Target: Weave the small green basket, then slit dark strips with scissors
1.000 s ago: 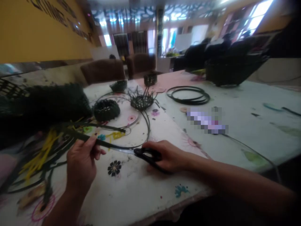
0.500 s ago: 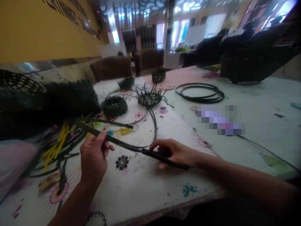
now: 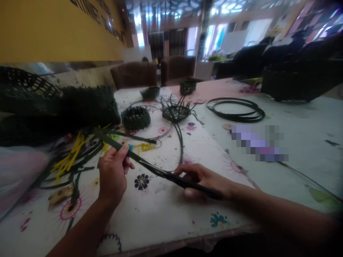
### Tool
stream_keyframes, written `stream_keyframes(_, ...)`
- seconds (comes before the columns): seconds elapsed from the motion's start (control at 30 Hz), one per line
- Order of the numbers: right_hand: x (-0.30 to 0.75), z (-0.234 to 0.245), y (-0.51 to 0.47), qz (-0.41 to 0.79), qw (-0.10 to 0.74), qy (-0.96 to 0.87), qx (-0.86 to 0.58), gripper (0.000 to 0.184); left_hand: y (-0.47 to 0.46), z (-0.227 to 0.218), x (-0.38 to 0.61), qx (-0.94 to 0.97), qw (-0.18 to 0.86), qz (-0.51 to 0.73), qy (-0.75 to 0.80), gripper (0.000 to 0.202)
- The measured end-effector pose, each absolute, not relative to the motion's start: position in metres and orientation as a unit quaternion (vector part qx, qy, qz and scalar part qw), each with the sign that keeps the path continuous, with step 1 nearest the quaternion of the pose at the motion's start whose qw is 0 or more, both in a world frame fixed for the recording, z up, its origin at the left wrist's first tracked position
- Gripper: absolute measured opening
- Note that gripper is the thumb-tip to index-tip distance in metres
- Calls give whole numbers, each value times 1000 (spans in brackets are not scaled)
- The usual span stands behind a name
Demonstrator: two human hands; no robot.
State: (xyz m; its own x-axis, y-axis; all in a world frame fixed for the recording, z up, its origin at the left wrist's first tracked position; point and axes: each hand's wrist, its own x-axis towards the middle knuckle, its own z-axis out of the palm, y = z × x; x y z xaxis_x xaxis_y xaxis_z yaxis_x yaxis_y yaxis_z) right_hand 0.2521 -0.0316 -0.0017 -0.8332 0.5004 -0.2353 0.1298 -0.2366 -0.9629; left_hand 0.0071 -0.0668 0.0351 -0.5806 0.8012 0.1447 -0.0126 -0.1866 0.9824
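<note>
My left hand (image 3: 114, 175) pinches a flat dark green strip (image 3: 138, 157) between thumb and fingers. Beyond the hand, the strip's wider end reaches back to the left. Toward the right it appears to part into narrower strands, one of which curves up toward an unfinished woven basket (image 3: 177, 112). My right hand (image 3: 197, 178) is closed around a long black tool (image 3: 206, 191), whose narrow end meets the strip. Whether it is scissors or a knife, I cannot tell. Both hands are just above the flower-patterned tablecloth (image 3: 160, 221).
Small woven baskets (image 3: 136, 118) stand behind the hands, with large dark baskets (image 3: 93, 107) at left. Yellow strips (image 3: 71, 157) and green offcuts lie near the left forearm. A coil of strip (image 3: 235, 109) and a pixelated purple item (image 3: 257, 142) lie at right. Chairs (image 3: 134, 74) stand behind.
The whole view has shifted, so things appear slightly farther right. Both hands keep their hold on the strip and the black tool, whose narrow end stays at the strip.
</note>
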Motion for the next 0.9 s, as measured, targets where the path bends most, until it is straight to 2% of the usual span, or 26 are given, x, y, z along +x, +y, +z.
stream_keyframes(0.23,246,-3,-45,669,177,-655,-302,48,-65,33,5,319,318,700,554,31)
stream_keyframes(0.47,246,4,-51,607,152,-701,-344,44,-67,36,11,327,308,693,564,32)
stream_keyframes(0.63,245,12,-54,554,132,-742,-354,52,-72,38,14,364,284,679,571,34)
stream_keyframes(0.8,242,23,-59,472,97,-781,-397,79,-73,30,10,386,269,676,567,34)
stream_keyframes(0.9,240,24,-59,487,96,-775,-391,69,-70,27,7,369,292,688,553,31)
